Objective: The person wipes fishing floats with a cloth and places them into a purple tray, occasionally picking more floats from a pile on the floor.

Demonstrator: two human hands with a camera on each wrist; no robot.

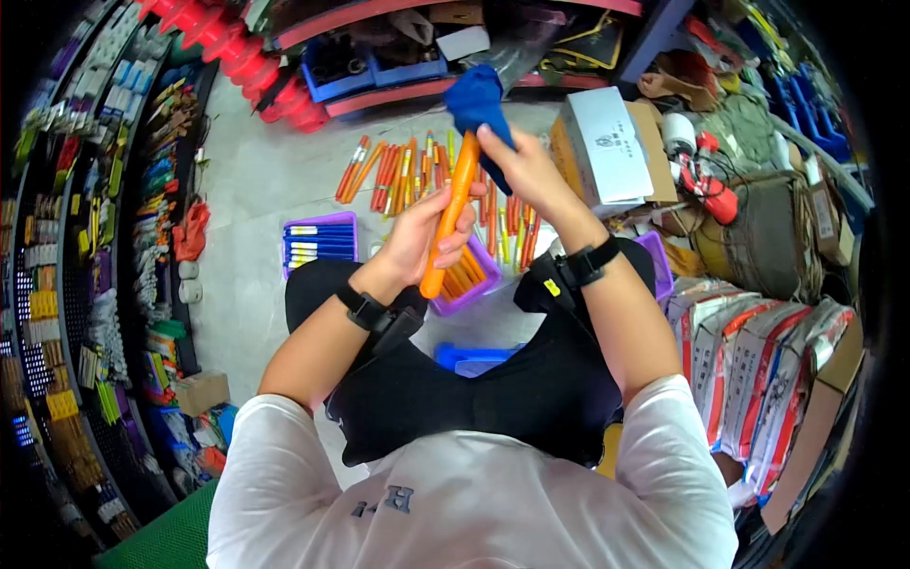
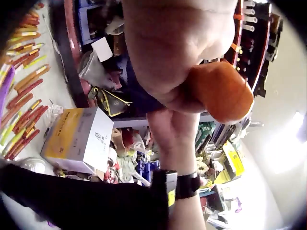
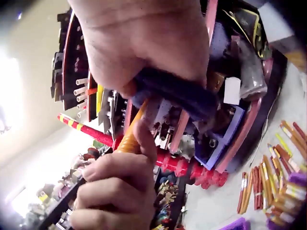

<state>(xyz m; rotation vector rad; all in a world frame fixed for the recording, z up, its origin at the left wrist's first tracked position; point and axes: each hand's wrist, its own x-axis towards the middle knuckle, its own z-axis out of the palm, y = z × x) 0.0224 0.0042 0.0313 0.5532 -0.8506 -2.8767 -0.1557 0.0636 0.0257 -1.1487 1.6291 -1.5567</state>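
Observation:
An orange rod (image 1: 459,204) slants upward between the two hands. The left hand (image 1: 431,232) grips its lower half, fingers curled round it; in the left wrist view the rod's rounded orange end (image 2: 228,93) sticks out of that hand. At the rod's upper end the right hand (image 1: 531,171) holds a dark blue cloth (image 1: 477,100), its thumb lying by the rod's top. In the right wrist view the cloth (image 3: 175,91) is bunched under the right palm (image 3: 144,38), and the left fingers (image 3: 115,191) wrap the rod.
Rows of orange, red and yellow sticks (image 1: 403,175) lie on the grey floor (image 1: 246,161). Purple baskets stand near the knees, one with blue packs (image 1: 320,248), another (image 1: 495,275) with orange rods. A white box (image 1: 607,147) is at the right, shelves (image 1: 365,19) ahead.

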